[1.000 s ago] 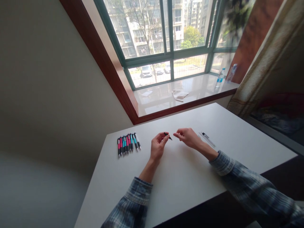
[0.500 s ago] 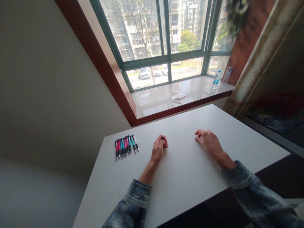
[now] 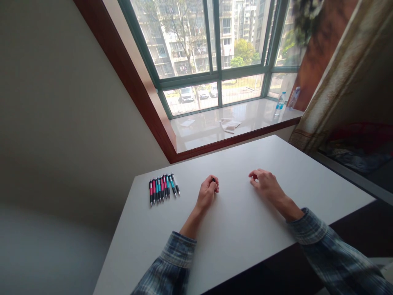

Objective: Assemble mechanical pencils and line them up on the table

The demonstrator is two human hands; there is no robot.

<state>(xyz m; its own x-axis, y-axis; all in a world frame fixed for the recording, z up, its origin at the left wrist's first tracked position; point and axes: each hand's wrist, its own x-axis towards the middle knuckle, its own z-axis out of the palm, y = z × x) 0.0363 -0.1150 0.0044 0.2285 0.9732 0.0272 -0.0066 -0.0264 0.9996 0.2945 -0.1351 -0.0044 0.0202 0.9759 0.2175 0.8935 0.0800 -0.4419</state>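
On white table (image 3: 239, 229), by the window: pen-part handling, two bare hands.
Left hand (image 3: 207, 192) curled shut around a small dark pen part (image 3: 213, 179), only its tip showing above the fingers. Right hand (image 3: 266, 184), which a second ago met the left at centre, now rests well apart to the right, fingers loosely bent over something unclear; whether it grips cannot be told. Row of pink and teal pens (image 3: 162, 187) lies left, unmoved. Judged: one piece set aside, next being fetched.
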